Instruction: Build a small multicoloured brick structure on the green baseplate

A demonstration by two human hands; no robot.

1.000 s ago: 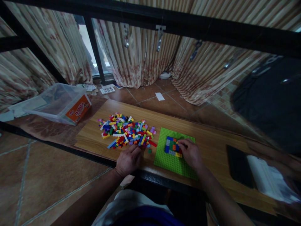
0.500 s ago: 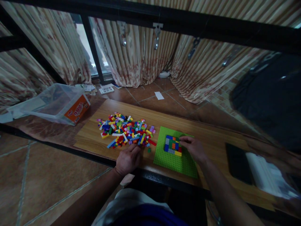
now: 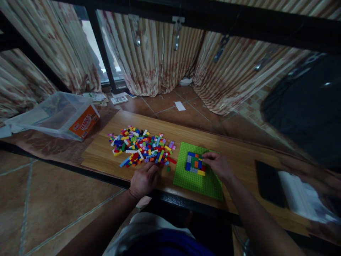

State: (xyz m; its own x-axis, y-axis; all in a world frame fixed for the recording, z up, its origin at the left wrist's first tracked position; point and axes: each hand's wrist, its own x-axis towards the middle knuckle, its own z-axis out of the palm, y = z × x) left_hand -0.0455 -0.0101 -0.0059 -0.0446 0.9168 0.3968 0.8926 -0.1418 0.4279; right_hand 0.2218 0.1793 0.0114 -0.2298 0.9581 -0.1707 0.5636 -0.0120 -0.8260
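A green studded baseplate (image 3: pixel 183 177) lies on the wooden board, carrying a square of coloured building bricks (image 3: pixel 193 170), with blue, grey, red and yellow along its edges and orange and green inside. My right hand (image 3: pixel 218 165) reaches over the plate from the right, thumb and forefinger pinched on a small brick at the square's far right corner; the fingers partly cover it. To the left spreads a heap of loose bricks (image 3: pixel 141 145). My left hand (image 3: pixel 144 178) rests at the heap's near edge, fingers curled down, their tips hidden. A single green brick (image 3: pixel 168 169) lies between that hand and the plate.
A clear plastic bin (image 3: pixel 53 117) with an orange label stands at the left. On the right lie a dark flat object (image 3: pixel 269 183) and a white plastic-wrapped bundle (image 3: pixel 301 195). The wooden board (image 3: pixel 101 153) ends near my body at a dark table edge.
The view has shifted slightly. Both hands stay in almost the same places, the right one at the corner of the brick square and the left one beside the heap.
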